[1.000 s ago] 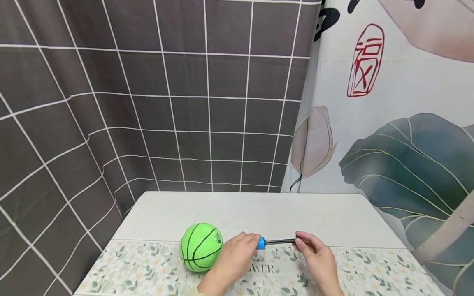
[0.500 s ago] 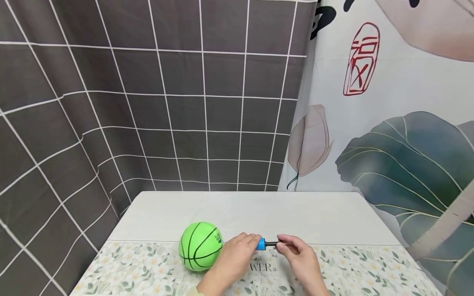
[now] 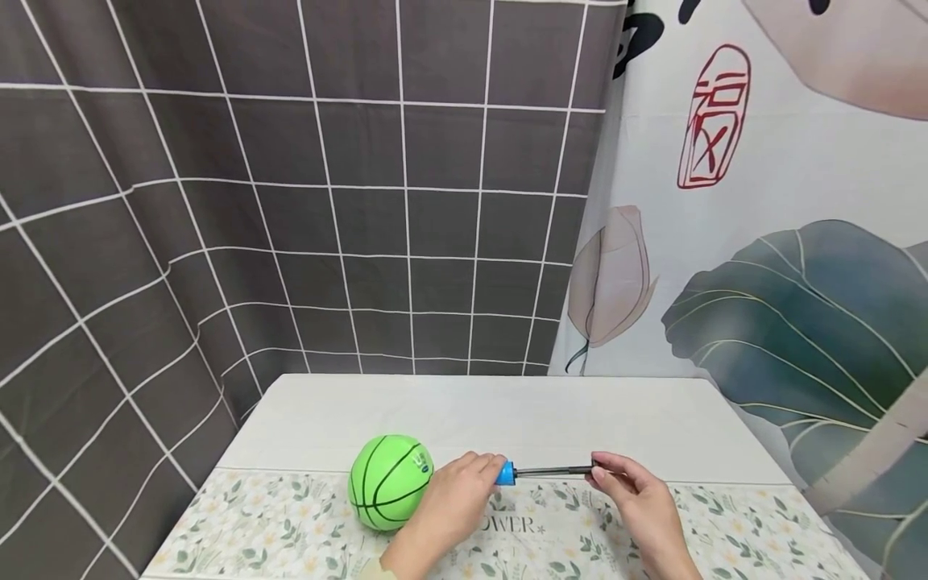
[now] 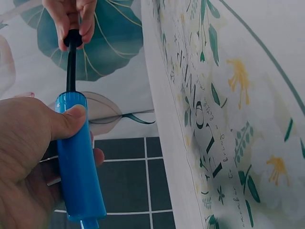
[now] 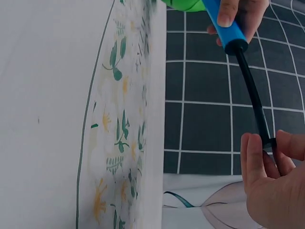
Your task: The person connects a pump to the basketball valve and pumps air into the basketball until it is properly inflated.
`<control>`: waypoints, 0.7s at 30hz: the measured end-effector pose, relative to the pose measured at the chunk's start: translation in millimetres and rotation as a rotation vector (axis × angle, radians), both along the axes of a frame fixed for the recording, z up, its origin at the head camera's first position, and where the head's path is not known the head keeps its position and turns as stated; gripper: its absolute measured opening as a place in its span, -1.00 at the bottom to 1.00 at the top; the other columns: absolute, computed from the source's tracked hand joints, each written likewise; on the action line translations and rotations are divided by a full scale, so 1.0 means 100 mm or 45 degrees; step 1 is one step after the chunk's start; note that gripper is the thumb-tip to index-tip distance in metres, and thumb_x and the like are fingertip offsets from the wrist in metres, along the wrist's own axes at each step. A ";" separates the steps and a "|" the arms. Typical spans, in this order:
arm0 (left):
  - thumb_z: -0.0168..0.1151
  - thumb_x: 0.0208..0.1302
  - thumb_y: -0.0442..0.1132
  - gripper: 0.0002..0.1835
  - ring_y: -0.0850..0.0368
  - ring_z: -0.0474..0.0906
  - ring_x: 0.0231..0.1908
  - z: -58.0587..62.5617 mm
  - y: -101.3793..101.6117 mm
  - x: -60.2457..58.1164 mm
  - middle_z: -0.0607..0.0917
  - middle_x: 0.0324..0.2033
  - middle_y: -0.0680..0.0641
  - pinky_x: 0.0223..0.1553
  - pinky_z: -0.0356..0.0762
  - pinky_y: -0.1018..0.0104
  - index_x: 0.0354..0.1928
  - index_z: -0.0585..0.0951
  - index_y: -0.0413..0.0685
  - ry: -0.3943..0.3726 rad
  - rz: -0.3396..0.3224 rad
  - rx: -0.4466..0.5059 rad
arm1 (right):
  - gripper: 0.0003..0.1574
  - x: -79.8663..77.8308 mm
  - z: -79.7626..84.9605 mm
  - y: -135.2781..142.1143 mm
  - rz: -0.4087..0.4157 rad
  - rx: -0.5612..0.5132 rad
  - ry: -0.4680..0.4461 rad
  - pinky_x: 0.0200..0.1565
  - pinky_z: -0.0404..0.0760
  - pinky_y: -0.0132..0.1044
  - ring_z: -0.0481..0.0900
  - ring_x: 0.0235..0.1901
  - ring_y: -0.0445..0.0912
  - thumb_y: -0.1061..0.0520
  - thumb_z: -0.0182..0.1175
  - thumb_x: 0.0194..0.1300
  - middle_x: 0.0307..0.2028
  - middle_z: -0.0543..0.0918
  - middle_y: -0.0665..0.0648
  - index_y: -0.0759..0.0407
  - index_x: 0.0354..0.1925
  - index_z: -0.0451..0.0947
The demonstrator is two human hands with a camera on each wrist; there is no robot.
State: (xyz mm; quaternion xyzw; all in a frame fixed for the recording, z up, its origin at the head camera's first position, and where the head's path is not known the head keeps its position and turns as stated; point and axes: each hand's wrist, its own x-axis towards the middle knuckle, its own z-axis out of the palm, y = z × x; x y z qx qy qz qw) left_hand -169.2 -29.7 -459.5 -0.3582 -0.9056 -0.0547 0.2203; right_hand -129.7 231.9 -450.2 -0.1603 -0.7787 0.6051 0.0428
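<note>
A blue hand pump (image 4: 81, 162) is held sideways above the table, its black rod (image 5: 251, 86) drawn far out to the right. My left hand (image 3: 457, 495) grips the pump's blue barrel, thumb along its side in the left wrist view. At the rod's end, the fingers and thumb of my right hand (image 3: 641, 503) pinch the small black handle (image 4: 73, 38). A green ball with black basketball lines (image 3: 389, 483) sits just left of my left hand, partly behind it. Where the pump's left end meets the ball is hidden by that hand in the head view.
The table has a white back strip (image 3: 464, 419) and a flower-printed cover (image 3: 275, 515) with lettering in front. A dark gridded curtain (image 3: 362, 217) hangs behind and to the left. On the right hangs a white cloth with a big leaf print (image 3: 797, 314).
My right hand pushed the rod left into the barrel, then drew it back out to the right, farther than a second ago. The left hand and the ball stay nearly in place.
</note>
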 end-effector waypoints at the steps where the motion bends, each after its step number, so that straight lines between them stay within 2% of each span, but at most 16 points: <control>1: 0.41 0.25 -0.21 -0.58 0.22 0.65 -0.04 0.00 0.00 0.00 0.74 0.01 0.08 0.01 0.64 0.41 0.16 0.63 -0.01 -0.001 0.003 -0.003 | -0.46 0.00 0.00 0.00 0.005 -0.012 0.002 0.12 0.67 -0.11 0.74 -0.01 0.01 0.02 0.30 0.40 0.03 0.73 0.15 0.21 0.25 0.54; 5: 0.41 0.25 -0.17 -0.58 0.24 0.65 -0.06 -0.01 -0.02 0.00 0.74 -0.01 0.09 0.00 0.64 0.43 0.16 0.63 0.00 -0.008 0.009 -0.016 | -0.45 0.01 -0.01 0.01 0.035 -0.049 0.001 0.15 0.65 -0.07 0.73 0.00 0.03 0.04 0.31 0.39 0.01 0.73 0.13 0.23 0.25 0.54; 9: 0.41 0.24 -0.17 -0.59 0.25 0.64 -0.09 -0.01 -0.03 0.01 0.74 -0.03 0.10 -0.05 0.65 0.44 0.13 0.63 0.00 -0.016 -0.014 0.004 | -0.46 0.01 -0.03 0.03 0.060 -0.024 -0.002 0.14 0.65 -0.04 0.73 0.01 0.06 0.07 0.29 0.41 -0.03 0.75 0.12 0.25 0.27 0.52; 12: 0.41 0.24 -0.18 -0.60 0.25 0.64 -0.11 -0.02 -0.03 0.01 0.74 -0.04 0.11 -0.08 0.65 0.45 0.12 0.63 -0.01 -0.011 -0.035 0.024 | -0.47 0.01 -0.04 0.04 0.070 -0.011 -0.005 0.12 0.67 -0.08 0.73 0.01 0.04 0.10 0.26 0.43 0.02 0.73 0.16 0.26 0.28 0.50; 15: 0.41 0.24 -0.18 -0.60 0.25 0.64 -0.10 -0.02 -0.02 0.01 0.74 -0.03 0.10 -0.08 0.66 0.44 0.12 0.63 -0.01 -0.005 -0.039 0.032 | -0.42 0.02 -0.03 0.06 0.084 -0.002 -0.008 0.12 0.66 -0.06 0.73 0.02 0.05 0.04 0.27 0.42 0.07 0.70 0.19 0.25 0.30 0.49; 18: 0.42 0.23 -0.18 -0.60 0.25 0.65 -0.10 -0.02 -0.01 0.02 0.74 -0.03 0.10 -0.08 0.66 0.44 0.12 0.64 0.00 -0.010 -0.035 0.041 | -0.40 0.02 -0.03 0.06 0.081 0.010 -0.012 0.15 0.64 0.00 0.72 0.03 0.05 0.00 0.28 0.41 0.08 0.70 0.19 0.23 0.31 0.50; 21: 0.44 0.21 -0.19 -0.58 0.24 0.65 -0.10 0.00 0.00 0.03 0.74 -0.03 0.10 -0.10 0.66 0.44 0.12 0.64 0.00 -0.002 -0.027 0.040 | -0.44 0.01 -0.04 -0.01 0.045 0.042 0.006 0.12 0.66 -0.05 0.75 -0.02 -0.02 0.03 0.28 0.42 0.05 0.72 0.18 0.24 0.29 0.53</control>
